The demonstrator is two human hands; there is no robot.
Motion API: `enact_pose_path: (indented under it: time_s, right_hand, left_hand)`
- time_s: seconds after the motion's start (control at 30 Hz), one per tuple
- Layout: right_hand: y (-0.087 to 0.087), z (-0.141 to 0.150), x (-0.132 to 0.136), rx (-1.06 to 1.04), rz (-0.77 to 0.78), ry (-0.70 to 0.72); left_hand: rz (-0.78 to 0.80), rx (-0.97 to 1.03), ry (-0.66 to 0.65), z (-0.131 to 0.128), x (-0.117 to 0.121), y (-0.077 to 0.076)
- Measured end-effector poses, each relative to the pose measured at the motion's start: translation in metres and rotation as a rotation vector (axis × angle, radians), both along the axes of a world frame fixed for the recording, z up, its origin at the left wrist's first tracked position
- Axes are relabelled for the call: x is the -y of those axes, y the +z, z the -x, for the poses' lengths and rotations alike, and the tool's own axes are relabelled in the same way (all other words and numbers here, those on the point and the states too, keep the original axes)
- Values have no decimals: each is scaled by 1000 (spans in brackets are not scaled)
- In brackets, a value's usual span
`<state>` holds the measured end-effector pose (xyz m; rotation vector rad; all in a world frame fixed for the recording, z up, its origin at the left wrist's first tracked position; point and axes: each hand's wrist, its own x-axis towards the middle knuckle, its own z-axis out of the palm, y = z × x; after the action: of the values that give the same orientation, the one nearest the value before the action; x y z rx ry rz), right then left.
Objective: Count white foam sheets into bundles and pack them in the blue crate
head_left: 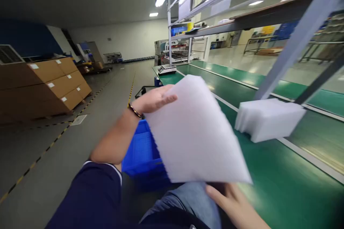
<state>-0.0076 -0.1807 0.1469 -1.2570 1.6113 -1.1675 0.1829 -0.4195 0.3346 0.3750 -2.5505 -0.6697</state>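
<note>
A white foam sheet (196,132), perhaps a foam pouch, hangs tilted in front of me, slightly blurred. My left hand (157,100) grips its upper left edge, the thumb lying on the face towards me and the other fingers largely hidden behind. Close to the sheet's lower edge is my right hand (228,200). Its thumb shows below the edge, while the sheet hides most of the other fingers; whether it grips the sheet I cannot tell. On the green bench to the right stands a stack of similar white foam pieces (271,118).
A blue plastic crate (141,146) sits low to the left, partly behind the sheet. The green bench (268,164) runs along my right, with a scale (167,69) at its far end. A slanted metal post (292,35) rises beside the foam stack. Cardboard boxes (53,82) stand left.
</note>
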Motion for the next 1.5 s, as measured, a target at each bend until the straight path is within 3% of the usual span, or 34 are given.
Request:
enact_pose_path:
  time_s: [0.07, 0.17, 0.23, 0.33, 0.43, 0.53, 0.63, 0.77, 0.87, 1.0, 1.13, 1.23, 1.4, 1.5]
  right_hand:
    - [3, -51, 66, 227, 23, 192]
    - [-16, -122, 152, 620, -130, 388]
    - [-44, -157, 187, 785, -231, 400]
    - [-89, -190, 207, 912, -374, 344]
    - [-120, -202, 212, 912, -508, 233]
    - [-129, -197, 220, 860, -574, 156]
    - [-124, -179, 232, 811, -592, 116]
    - [-114, -156, 249, 755, -633, 63]
    - [-120, -159, 252, 739, -675, 103]
    - [-143, -183, 249, 754, -732, 115]
    - [-165, -190, 257, 719, -807, 211]
    - [-171, -182, 260, 596, -811, 319]
    - [-165, -165, 253, 348, -627, 363]
    - [-161, -149, 254, 22, -318, 371]
  left_hand:
    - [-4, 264, 231, -41, 40, 12]
    - [-85, 572, 498, -79, 97, 0]
    - [-158, 669, 553, -90, 133, -25]
    - [-292, 753, 550, -90, 178, -78]
    - [-422, 782, 537, -78, 211, -136]
    - [-511, 773, 521, -68, 236, -182]
    - [-580, 746, 507, -67, 257, -207]
    - [-650, 709, 492, -76, 278, -223]
    - [-683, 739, 519, -83, 282, -239]
    - [-666, 791, 542, -90, 280, -265]
    - [-485, 744, 606, -87, 269, -284]
    - [-284, 658, 690, -85, 237, -297]
    - [-88, 586, 712, -96, 169, -325]
    - [-56, 586, 784, -104, 167, -338]
